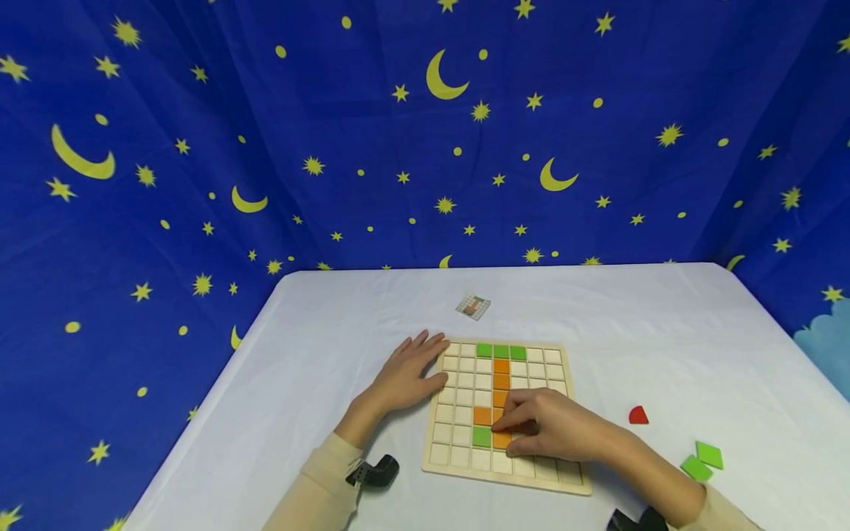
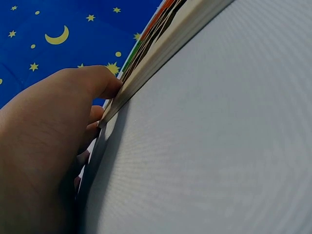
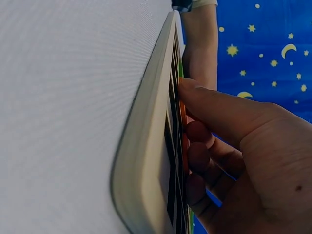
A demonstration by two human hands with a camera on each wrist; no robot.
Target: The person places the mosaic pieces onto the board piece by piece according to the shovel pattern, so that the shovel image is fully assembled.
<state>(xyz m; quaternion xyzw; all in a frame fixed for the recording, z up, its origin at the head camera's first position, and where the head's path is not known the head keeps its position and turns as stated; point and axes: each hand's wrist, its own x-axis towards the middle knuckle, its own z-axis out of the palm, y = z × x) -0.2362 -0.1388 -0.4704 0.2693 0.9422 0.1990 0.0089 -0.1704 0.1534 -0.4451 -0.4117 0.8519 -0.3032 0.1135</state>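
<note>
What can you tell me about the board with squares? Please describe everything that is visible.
The board is pale and looks wooden, with a rim around a grid of square cells. It lies flat on the white cloth. Green tiles and orange tiles fill some cells, the orange mostly in one column; many others are bare. The left hand touches its left edge; the right hand is over it, touching the orange tiles.

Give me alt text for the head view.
A person's right hand touches an orange tile on a wooden grid board; the left hand rests at its left edge. A card lies beyond; a red piece and two loose green tiles lie to the right.
</note>
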